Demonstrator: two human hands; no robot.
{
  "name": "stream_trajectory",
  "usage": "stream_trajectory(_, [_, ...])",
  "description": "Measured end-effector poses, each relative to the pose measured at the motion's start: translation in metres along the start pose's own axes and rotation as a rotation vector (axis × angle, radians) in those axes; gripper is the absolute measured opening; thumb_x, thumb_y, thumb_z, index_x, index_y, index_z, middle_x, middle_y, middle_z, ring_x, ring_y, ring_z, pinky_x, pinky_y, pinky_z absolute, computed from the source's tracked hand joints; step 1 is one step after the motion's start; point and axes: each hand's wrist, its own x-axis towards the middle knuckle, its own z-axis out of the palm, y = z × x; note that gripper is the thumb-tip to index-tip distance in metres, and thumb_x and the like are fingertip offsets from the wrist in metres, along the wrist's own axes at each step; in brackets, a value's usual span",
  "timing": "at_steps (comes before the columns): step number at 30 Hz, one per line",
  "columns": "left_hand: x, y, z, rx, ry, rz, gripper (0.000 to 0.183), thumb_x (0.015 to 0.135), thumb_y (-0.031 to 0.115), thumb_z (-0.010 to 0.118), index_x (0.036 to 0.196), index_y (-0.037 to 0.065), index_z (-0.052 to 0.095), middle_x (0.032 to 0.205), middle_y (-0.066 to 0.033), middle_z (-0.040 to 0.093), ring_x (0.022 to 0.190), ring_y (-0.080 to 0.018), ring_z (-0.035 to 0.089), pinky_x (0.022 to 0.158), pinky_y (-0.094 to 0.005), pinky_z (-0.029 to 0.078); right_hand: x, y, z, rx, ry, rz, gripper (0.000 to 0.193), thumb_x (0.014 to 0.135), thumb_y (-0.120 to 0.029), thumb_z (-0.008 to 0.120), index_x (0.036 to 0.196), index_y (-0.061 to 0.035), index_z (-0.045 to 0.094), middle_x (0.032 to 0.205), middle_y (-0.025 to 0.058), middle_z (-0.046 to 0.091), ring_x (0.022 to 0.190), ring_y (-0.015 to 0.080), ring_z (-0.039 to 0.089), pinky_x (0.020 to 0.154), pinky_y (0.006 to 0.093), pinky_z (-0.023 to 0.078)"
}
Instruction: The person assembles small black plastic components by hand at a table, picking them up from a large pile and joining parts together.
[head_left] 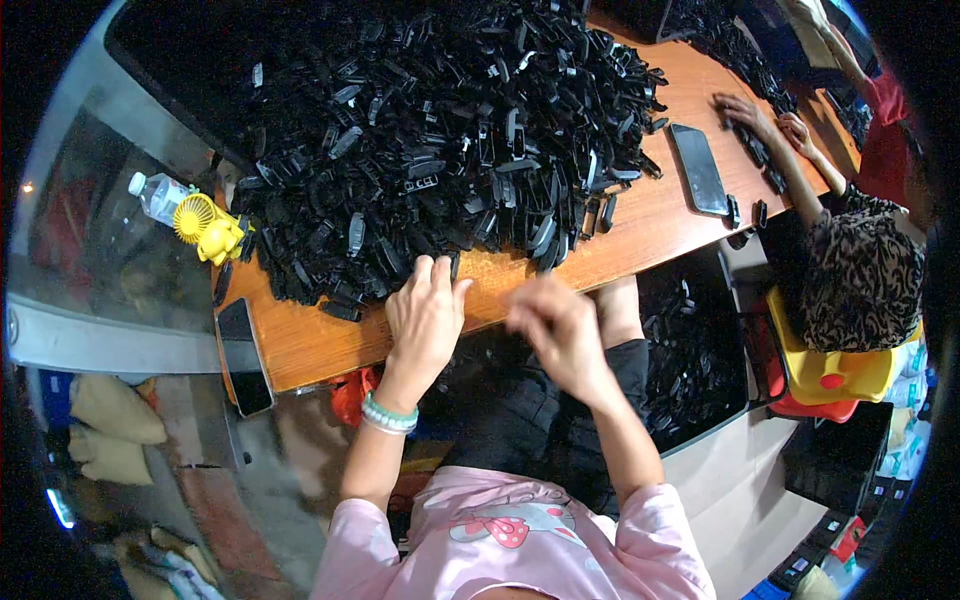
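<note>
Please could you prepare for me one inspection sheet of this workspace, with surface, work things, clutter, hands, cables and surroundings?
Surface: orange-brown wood-grain table, largely covered.
Work things: large pile of small black plastic parts, loosely heaped.
Clutter: smartphone at the table's left corner; second smartphone right of the pile; yellow handheld fan and clear plastic bottle at the left.
Hands: left hand at the pile's near edge, grip unclear; right hand blurred, fingers bent, contents cannot be told.
Cables: nothing seen.
Surroundings: co-worker's hand over the table's right part; black container with black parts, right of the person's legs; yellow plastic seat at far right.
</note>
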Motion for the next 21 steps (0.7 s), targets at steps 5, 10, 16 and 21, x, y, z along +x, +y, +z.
stream_trajectory(5, [0.002,0.006,0.004,0.124,-0.074,-0.063,0.025,0.08,0.013,0.063,0.099,0.0,0.053,0.09,-0.0168,0.054,0.069,-0.0356,0.06,0.056,-0.044,0.048,0.098,0.025,-0.009,-0.674,0.293,-0.204,0.023,0.075,-0.002,0.063,0.098,-0.0044,0.064,0.103,0.01,0.057,0.098,0.0288,0.051,0.084,0.0384,0.041])
stream_trajectory(10, [-0.001,0.009,0.005,0.107,-0.124,-0.138,0.023,0.082,0.015,0.062,0.097,0.0,0.053,0.092,-0.0178,0.056,0.071,-0.0353,0.061,0.059,-0.0436,0.049,0.133,0.041,-0.014,-0.983,0.15,-0.136,0.02,0.066,-0.006,0.07,0.084,-0.007,0.062,0.095,0.0071,0.053,0.098,0.0264,0.047,0.084,0.0393,0.037])
stream_trajectory(16, [0.004,0.011,0.007,0.088,-0.074,-0.122,0.023,0.081,0.016,0.064,0.096,0.001,0.053,0.089,-0.0169,0.056,0.071,-0.0354,0.061,0.059,-0.0435,0.049,0.132,0.036,-0.026,-0.827,0.195,-0.23,0.014,0.068,-0.007,0.068,0.08,-0.0071,0.06,0.091,0.0054,0.057,0.092,0.0253,0.051,0.081,0.038,0.037])
stream_trajectory(21, [0.006,0.011,0.014,0.126,-0.138,-0.12,0.028,0.08,0.018,0.066,0.1,0.0,0.056,0.087,-0.0169,0.055,0.072,-0.0346,0.061,0.06,-0.0437,0.048,0.121,0.034,-0.03,-0.761,0.11,-0.236,0.009,0.073,-0.014,0.067,0.077,-0.0075,0.061,0.083,0.0064,0.058,0.085,0.0258,0.053,0.077,0.0374,0.038])
